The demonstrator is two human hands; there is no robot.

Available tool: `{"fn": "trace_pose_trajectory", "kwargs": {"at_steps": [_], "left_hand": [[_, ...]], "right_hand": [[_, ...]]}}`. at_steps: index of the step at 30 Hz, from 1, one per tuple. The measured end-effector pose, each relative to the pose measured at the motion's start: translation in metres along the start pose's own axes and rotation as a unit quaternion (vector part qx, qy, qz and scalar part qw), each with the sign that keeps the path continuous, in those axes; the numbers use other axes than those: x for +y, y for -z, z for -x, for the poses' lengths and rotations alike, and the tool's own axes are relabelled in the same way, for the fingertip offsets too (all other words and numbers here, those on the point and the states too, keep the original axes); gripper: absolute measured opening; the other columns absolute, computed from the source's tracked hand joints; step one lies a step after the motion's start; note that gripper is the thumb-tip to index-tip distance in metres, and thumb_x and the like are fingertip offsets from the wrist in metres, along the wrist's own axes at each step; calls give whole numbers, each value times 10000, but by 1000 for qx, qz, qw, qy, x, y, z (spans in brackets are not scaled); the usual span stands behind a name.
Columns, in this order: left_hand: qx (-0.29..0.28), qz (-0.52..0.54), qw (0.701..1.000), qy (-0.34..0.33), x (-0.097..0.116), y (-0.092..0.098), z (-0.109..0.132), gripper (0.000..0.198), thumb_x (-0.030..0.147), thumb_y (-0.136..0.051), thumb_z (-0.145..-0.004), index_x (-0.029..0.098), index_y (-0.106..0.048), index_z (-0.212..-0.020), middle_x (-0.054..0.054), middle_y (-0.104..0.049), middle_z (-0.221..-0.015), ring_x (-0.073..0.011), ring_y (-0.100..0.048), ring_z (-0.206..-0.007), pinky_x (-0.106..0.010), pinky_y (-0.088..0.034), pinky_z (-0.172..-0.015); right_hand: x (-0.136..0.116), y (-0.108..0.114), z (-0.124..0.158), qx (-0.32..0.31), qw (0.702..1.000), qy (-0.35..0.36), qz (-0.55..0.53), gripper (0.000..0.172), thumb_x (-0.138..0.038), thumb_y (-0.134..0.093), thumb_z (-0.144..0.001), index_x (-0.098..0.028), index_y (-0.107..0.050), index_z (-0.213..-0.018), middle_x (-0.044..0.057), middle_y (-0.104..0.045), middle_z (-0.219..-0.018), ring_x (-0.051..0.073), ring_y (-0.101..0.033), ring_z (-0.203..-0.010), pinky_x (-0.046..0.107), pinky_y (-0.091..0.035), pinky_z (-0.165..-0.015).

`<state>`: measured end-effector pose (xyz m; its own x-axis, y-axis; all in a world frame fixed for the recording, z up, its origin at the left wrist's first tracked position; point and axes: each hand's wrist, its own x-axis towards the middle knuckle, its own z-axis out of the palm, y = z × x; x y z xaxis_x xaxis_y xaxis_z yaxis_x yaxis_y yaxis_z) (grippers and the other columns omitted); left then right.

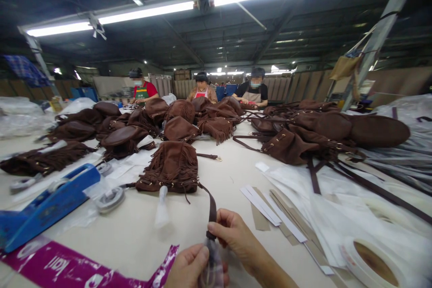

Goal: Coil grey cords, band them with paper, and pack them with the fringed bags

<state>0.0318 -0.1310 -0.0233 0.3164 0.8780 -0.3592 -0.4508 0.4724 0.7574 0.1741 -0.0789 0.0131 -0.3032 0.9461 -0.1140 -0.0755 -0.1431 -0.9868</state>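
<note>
In front of me on the pale table lies a brown fringed bag (172,164), with gold eyelets along its near edge. Its dark brown strap (212,204) runs from the bag's near right corner toward me. My right hand (232,234) pinches that strap between thumb and fingers. Just below, a clear plastic sleeve (212,263) surrounds the strap's lower end, and my left hand (192,263) grips this sleeve. What else lies inside the sleeve is blurred. A twist of white wrapping (162,207) sticks out from the bag's near edge.
A blue tape dispenser (50,207) and purple printed plastic (67,263) lie at left. Brown bags (124,137) heap across the table. At right are card strips (286,216), white plastic sheets (324,207) and a tape roll (371,263). Three people (254,90) work opposite.
</note>
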Motion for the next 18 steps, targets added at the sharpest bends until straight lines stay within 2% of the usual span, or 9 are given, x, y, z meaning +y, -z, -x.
{"fn": "trace_pose_trajectory", "kwargs": {"at_steps": [6, 10, 14, 16, 18], "left_hand": [[0, 21, 1000, -22, 0, -4, -3, 529, 546, -864, -589, 107, -697, -834, -114, -710, -807, -215, -657, -664, -327, -506, -649], [0, 40, 999, -12, -1, -3, -7, 545, 541, -875, -570, 86, -709, -820, -124, -702, -783, -199, -639, -641, -316, -497, -638], [15, 25, 999, -20, -4, 1, -10, 525, 524, -876, -578, 99, -712, -840, -106, -704, -768, -190, -638, -618, -296, -490, -602], [21, 20, 999, -37, -7, 3, -12, 555, 528, -877, -574, 113, -717, -906, -95, -709, -784, -188, -640, -619, -285, -488, -586], [10, 13, 998, -54, -11, 5, -15, 587, 542, -866, -588, 116, -717, -964, -74, -699, -742, -173, -626, -597, -263, -472, -564]], "right_hand": [[1, -2, 3, 4, 1000, 13, -13, 277, -319, -694, -623, -196, -452, -571, -79, -425, -494, 74, -359, -477, 221, -256, -476], [3, -1, 6, -3, 999, -49, -13, 310, -335, -718, -583, -202, -439, -564, -89, -410, -434, 71, -377, -409, 211, -245, -428], [3, 2, 2, -25, 996, -81, -15, 365, -498, -692, -654, -176, -519, -660, -55, -499, -505, 61, -418, -409, 195, -253, -412], [2, 0, -3, -16, 995, -98, -27, 420, -581, -659, -655, -187, -518, -693, -76, -461, -479, 52, -363, -375, 191, -224, -382], [1, -3, -9, 1, 994, -103, -28, 412, -567, -675, -609, -207, -484, -668, -108, -390, -437, 49, -308, -348, 192, -211, -355]]}}
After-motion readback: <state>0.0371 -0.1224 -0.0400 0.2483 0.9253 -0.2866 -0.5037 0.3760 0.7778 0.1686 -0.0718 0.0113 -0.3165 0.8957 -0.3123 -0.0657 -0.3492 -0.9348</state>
